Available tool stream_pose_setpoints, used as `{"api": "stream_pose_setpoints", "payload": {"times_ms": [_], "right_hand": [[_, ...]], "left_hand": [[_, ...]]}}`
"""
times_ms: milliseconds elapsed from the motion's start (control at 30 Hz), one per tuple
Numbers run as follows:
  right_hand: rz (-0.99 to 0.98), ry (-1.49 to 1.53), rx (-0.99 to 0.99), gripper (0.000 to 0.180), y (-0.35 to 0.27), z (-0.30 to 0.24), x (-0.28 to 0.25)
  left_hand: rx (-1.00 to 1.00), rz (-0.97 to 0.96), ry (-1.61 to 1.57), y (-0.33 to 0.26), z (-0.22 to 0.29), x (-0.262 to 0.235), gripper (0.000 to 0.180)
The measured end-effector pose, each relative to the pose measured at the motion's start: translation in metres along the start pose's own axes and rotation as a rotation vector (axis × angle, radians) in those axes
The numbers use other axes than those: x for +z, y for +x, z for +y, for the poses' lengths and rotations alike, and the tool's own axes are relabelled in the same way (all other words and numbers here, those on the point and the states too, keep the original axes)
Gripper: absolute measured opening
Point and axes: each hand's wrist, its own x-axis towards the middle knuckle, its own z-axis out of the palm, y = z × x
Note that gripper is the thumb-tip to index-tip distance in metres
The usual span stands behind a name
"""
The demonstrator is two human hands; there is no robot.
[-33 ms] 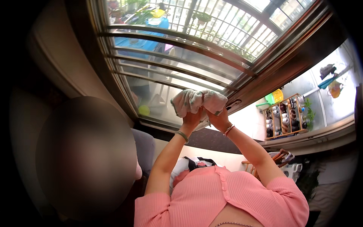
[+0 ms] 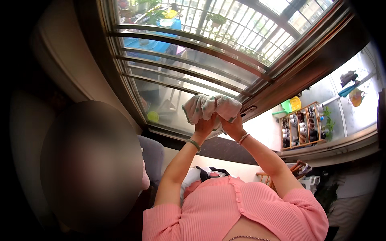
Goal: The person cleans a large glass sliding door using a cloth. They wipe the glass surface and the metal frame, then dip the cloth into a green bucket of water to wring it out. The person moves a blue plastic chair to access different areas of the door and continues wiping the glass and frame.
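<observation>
Counted: one bare left hand (image 2: 204,125), one bare right hand (image 2: 234,128), one crumpled whitish cloth with green marks (image 2: 211,109), one smooth green bangle (image 2: 195,145). Also recorded: one round yellow-green object (image 2: 152,116), one brown wooden-framed shoe rack (image 2: 304,146), more than ten assorted shoes (image 2: 312,122).

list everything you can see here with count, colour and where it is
cloth: 1, whitish with green marks, between both hands
barred glass door: 1, brown-framed, ahead
blue covering: 1, blue, behind the glass
round object: 1, yellow-green, low at the door's left
shoe rack: 1, brown, right
shoes: many, mixed colours, on the rack
leafy plant: 1, green, right of the rack
upholstered seat: 1, grey, lower left
bracelets: one green, left wrist; one pale, right wrist
left hand: 1, bare, on the cloth
right hand: 1, bare, on the cloth
</observation>
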Motion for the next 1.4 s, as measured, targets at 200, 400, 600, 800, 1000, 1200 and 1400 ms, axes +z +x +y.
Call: {"api": "stream_pose_setpoints", "payload": {"times_ms": [200, 400, 600, 800, 1000, 1200, 1400], "right_hand": [[0.046, -0.849, -0.619, 0.027, 0.036, -0.052, -0.045], [0.579, -0.833, -0.973, 0.041, 0.124, -0.194, -0.081], [0.68, -0.859, -1.103, 0.049, 0.168, -0.247, -0.029], [0.488, -1.049, -1.173, 0.042, 0.168, -0.261, 0.047], [-0.155, -0.647, -1.122, 0.033, 0.183, -0.205, 0.148], [-0.462, -0.426, -0.822, 0.028, 0.16, -0.173, 0.228], [-0.335, -0.901, -1.375, 0.036, 0.163, -0.155, 0.264]], "left_hand": [[0.146, 0.224, -0.073, 0.047, 0.05, -0.019, 0.035], [0.325, 0.497, 0.001, 0.201, 0.137, -0.101, 0.036], [0.31, 0.781, 0.057, 0.226, 0.11, -0.133, 0.045], [-0.173, 0.628, 0.1, 0.214, 0.051, -0.139, 0.058], [-0.538, 0.742, 0.337, 0.176, -0.039, -0.131, 0.047], [-0.582, 0.829, 0.129, 0.118, -0.141, -0.098, 0.059], [-0.748, 0.82, 0.154, 0.111, -0.181, -0.084, 0.064]]}}
